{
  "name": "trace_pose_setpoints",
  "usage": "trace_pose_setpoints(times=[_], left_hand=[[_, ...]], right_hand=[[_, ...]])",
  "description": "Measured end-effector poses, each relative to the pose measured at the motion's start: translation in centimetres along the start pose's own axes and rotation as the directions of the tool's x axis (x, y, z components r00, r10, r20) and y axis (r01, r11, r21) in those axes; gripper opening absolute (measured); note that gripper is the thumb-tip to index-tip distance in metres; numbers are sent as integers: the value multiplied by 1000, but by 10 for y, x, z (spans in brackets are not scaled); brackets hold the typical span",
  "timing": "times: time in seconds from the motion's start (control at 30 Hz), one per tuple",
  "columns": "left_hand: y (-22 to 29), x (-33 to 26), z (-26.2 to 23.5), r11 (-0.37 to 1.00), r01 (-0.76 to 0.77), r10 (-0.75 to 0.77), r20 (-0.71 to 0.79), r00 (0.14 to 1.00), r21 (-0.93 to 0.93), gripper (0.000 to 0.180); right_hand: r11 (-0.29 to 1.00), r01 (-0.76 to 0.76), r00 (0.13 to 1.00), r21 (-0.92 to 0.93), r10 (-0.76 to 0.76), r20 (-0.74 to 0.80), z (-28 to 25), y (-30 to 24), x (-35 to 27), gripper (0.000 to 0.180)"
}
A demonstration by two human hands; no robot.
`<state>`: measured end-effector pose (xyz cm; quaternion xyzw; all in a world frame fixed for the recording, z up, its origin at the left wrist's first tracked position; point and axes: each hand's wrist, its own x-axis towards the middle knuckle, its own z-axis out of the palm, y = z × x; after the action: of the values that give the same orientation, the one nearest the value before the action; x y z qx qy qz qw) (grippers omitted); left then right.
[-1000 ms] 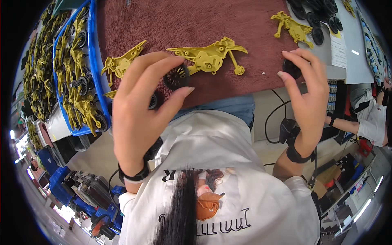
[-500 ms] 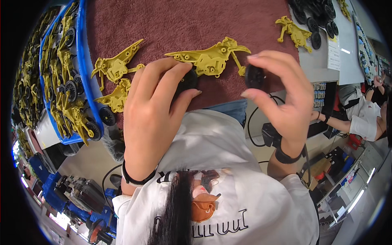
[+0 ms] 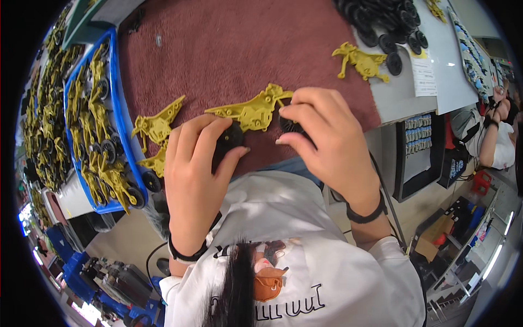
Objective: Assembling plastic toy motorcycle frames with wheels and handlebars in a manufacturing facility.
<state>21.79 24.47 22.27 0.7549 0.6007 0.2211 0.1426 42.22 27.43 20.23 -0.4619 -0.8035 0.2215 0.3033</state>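
Maroon cloth (image 3: 245, 49) spreads out beyond both grips. That person's left hand (image 3: 193, 169) pinches a black wheel (image 3: 233, 137), the right hand (image 3: 332, 139) grasps a second wheel (image 3: 287, 125), and a yellow frame (image 3: 254, 114) lies between them.

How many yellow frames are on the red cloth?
4 yellow frames: one between left hand and right hand; two beside the left hand, lower partly hidden; one across the right edge of the red cloth. Hands may hide more.
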Motion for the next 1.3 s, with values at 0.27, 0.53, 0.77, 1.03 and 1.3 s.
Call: trace_pose_setpoints(times=[0.27,0.53,0.77,1.03,1.3], left_hand=[[-5,60,-112,987,-136,128,85,988,88,31],[-39,236,-12,897,-426,374,309,874,119,31],[-67,273,34,903,-385,331,260,907,191,25],[-67,261,19,964,-248,195,366,910,101,26],[-1,187,-8,896,-275,376,264,888,-350,27]], right_hand=[[994,-65,996,-84,60,-64,-68,7,-4,33],[994,-43,999,-96,41,-21,-87,11,0,28],[982,-91,995,-167,83,-58,-130,29,3,26],[990,-71,997,-124,69,-15,-127,42,25,24],[981,-107,991,162,118,-65,-85,15,44,30]])
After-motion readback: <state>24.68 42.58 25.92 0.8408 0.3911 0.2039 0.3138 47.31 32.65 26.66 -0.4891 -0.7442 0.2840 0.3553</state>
